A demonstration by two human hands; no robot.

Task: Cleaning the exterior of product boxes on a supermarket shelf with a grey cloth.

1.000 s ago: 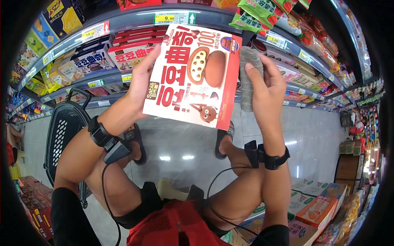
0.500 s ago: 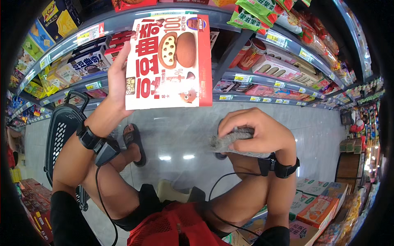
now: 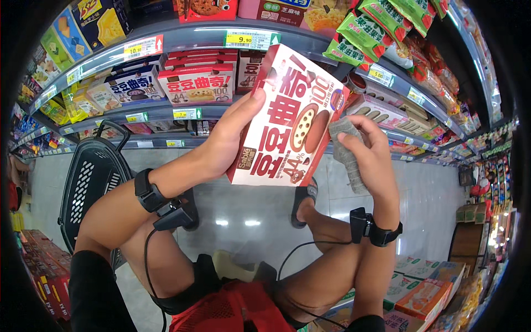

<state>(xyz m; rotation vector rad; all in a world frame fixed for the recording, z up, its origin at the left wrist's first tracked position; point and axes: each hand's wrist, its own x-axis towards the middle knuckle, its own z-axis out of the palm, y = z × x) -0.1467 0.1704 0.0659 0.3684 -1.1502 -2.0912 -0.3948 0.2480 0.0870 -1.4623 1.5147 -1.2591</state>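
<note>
My left hand (image 3: 231, 134) grips a white and red cookie box (image 3: 285, 124) by its left side. The box is tilted in front of the shelves, its printed front with pictured cookies turned up toward me. In my right hand (image 3: 369, 156) is a bunched grey cloth (image 3: 347, 155), pressed between thumb and fingers. The cloth touches or nearly touches the box's red right edge; exactly which I cannot tell. Behind the box, similar red and white cookie boxes (image 3: 198, 83) stand on the shelf.
A black basket (image 3: 91, 182) stands on the floor at my left. Store shelves (image 3: 210, 34) curve across the front, with green snack packets (image 3: 359, 36) overhanging at upper right. Stacked cartons (image 3: 423, 296) lie at lower right, and red boxes (image 3: 47, 276) at lower left.
The cookie box has come down and to the right, now tilted clockwise with its left side showing. My right hand has risen with the cloth to the box's right edge.
</note>
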